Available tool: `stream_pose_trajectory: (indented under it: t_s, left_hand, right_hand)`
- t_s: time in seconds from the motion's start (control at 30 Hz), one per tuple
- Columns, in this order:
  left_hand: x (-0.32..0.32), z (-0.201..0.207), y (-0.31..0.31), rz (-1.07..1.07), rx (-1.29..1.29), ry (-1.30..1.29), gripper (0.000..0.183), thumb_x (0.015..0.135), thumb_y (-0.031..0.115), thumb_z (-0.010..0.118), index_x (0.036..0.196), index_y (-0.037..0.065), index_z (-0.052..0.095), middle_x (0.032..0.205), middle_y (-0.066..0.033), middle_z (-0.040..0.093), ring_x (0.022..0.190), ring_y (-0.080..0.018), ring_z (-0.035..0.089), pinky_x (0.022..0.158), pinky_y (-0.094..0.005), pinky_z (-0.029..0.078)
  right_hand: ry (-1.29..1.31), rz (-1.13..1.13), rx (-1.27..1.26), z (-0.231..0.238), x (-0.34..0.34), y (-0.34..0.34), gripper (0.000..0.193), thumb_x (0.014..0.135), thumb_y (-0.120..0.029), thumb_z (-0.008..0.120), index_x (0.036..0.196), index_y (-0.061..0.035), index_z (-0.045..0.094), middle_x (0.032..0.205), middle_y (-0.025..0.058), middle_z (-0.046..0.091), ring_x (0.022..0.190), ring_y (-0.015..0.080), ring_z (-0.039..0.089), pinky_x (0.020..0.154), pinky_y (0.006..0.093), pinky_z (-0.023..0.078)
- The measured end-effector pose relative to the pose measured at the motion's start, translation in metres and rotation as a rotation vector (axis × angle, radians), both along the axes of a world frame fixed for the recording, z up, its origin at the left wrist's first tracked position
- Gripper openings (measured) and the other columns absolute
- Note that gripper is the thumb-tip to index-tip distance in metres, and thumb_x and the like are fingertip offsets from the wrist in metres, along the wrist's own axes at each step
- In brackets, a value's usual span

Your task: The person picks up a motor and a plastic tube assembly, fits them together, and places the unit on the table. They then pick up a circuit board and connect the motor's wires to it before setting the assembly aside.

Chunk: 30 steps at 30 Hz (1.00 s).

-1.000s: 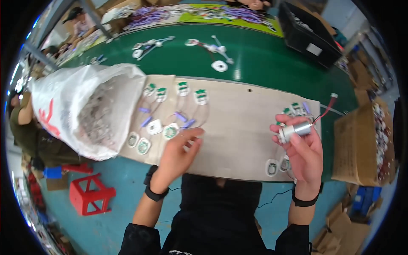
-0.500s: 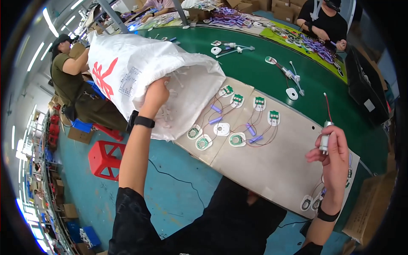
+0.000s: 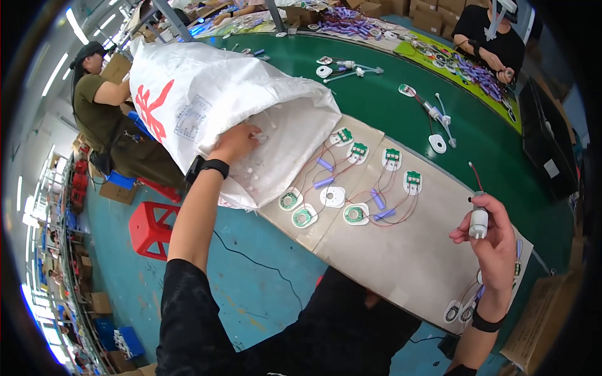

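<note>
My left hand [image 3: 235, 143] reaches into the mouth of a large white woven sack [image 3: 188, 81] with red markings. Its fingers are closed at a small translucent white plastic part [image 3: 262, 136]; more small white pieces [image 3: 249, 170] lie inside the sack. Above the right part of the table, my right hand [image 3: 495, 241] grips a small motor [image 3: 478, 224] with a white cylindrical end pointing down and a red wire sticking up. Circuit boards on white plates [image 3: 392, 158], joined by thin wires to purple cylindrical cells [image 3: 377, 198], lie on a beige board [image 3: 401, 257].
A green conveyor belt [image 3: 376, 100] runs behind the board, carrying wired assemblies [image 3: 433, 116]. A black case [image 3: 544, 138] stands at right, a cardboard box [image 3: 542, 319] below it. At left are a red stool [image 3: 150, 229] and a person in olive [image 3: 110, 119]; another person works at far right.
My left hand has turned and its fingers now show at a white part in the sack. The motor in my right hand has tilted, its white end now more toward me. The view has shifted slightly.
</note>
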State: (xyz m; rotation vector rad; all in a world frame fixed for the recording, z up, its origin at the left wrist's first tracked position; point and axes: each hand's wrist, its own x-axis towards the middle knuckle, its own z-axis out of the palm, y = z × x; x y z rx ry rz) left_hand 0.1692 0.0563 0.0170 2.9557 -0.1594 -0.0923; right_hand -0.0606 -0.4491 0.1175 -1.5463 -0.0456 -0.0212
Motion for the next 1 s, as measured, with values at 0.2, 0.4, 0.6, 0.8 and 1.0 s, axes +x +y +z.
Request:
stream_pose_trajectory:
  t_s: [0.2,0.4,0.6,0.8,1.0]
  left_hand:
    - [0.000,0.021,-0.035,-0.131,-0.447,-0.048,0.030,0.097,0.025,0.060,0.116,0.002,0.068,0.097,-0.0128,0.072,0.085,-0.0188,0.066,0.078,-0.0329,0.051]
    - [-0.002,0.024,-0.053,-0.110,-0.331,0.106,0.028,0.096,0.026,0.057,0.100,0.000,0.070,0.088,-0.0141,0.070,0.080,-0.0215,0.064,0.079,-0.0334,0.049]
    - [-0.005,0.008,-0.038,-0.065,-0.580,0.529,0.025,0.091,0.019,0.063,0.109,0.005,0.072,0.103,-0.0034,0.071,0.087,-0.0130,0.063,0.081,-0.0288,0.049]
    - [0.006,0.008,-0.059,0.155,-0.509,0.227,0.042,0.088,0.041,0.064,0.100,0.002,0.075,0.098,-0.0113,0.073,0.087,-0.0228,0.067,0.081,-0.0348,0.051]
    - [0.008,0.000,-0.085,-0.012,0.039,0.402,0.066,0.085,0.065,0.060,0.085,0.000,0.075,0.092,-0.0172,0.073,0.085,-0.0313,0.068,0.081,-0.0403,0.051]
  right_hand:
    - [0.010,-0.035,0.005,0.006,-0.001,-0.003,0.050,0.084,0.005,0.058,0.132,-0.0029,0.047,0.090,0.0085,0.062,0.079,0.0178,0.067,0.074,0.0293,0.056]
    - [-0.011,-0.028,-0.003,0.004,-0.003,0.003,0.042,0.092,-0.001,0.062,0.132,-0.0037,0.049,0.094,0.0094,0.065,0.081,0.0182,0.068,0.073,0.0281,0.056]
    - [-0.043,-0.066,-0.096,0.008,-0.020,-0.011,0.036,0.093,0.003,0.054,0.129,-0.0028,0.053,0.102,0.0130,0.067,0.090,0.0209,0.069,0.078,0.0306,0.056]
    - [-0.110,-0.032,-0.082,0.001,-0.018,-0.015,0.041,0.088,0.008,0.042,0.126,-0.0015,0.055,0.107,0.0162,0.068,0.094,0.0243,0.069,0.085,0.0355,0.056]
    - [-0.099,0.077,0.031,0.012,-0.018,-0.014,0.032,0.095,-0.001,0.041,0.123,-0.0010,0.056,0.110,0.0174,0.066,0.094,0.0236,0.068,0.084,0.0355,0.056]
